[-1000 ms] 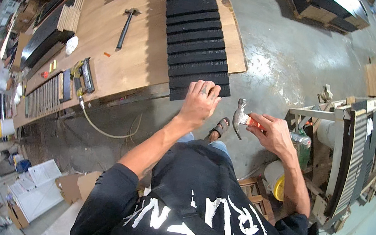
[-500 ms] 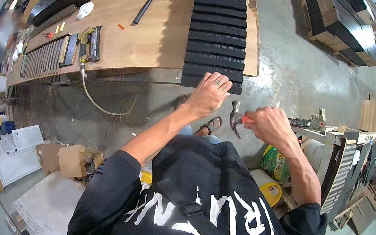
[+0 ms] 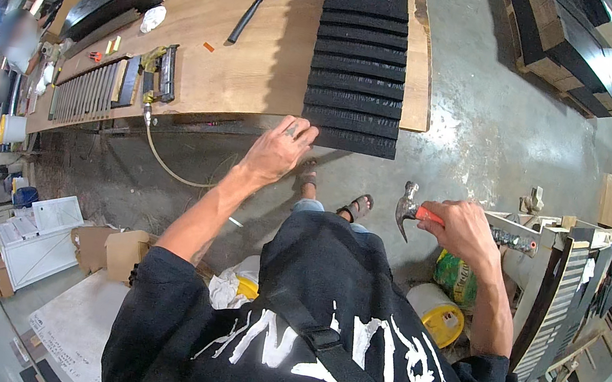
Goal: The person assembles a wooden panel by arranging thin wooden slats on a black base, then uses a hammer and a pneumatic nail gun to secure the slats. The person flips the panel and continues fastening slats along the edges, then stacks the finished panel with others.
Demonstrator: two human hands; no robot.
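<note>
A long black slatted panel (image 3: pixel 357 79) lies on the wooden workbench, its near end jutting past the bench's front edge. My left hand (image 3: pixel 279 151) is at the panel's near left corner, fingers curled over the edge; the fingertips are partly hidden. Off to the right, my right hand (image 3: pixel 461 225) grips the red handle of a claw hammer (image 3: pixel 405 209). The hammer's metal head points left, over the floor and apart from the panel. A second hammer (image 3: pixel 251 14), dark-handled, lies on the bench left of the panel.
On the workbench (image 3: pixel 202 87) are a nail gun (image 3: pixel 159 74) with a hose (image 3: pixel 159 156) and a row of thin strips (image 3: pixel 85 94). Dark boards are stacked on the floor at the far right (image 3: pixel 568 52). A rack (image 3: pixel 550 270) and a yellow-lidded bucket (image 3: pixel 441 324) stand at my right.
My left hand has moved left along the panel's near end to its corner. My right hand, with the claw hammer, has shifted slightly right and down. The whole view has shifted a little.
</note>
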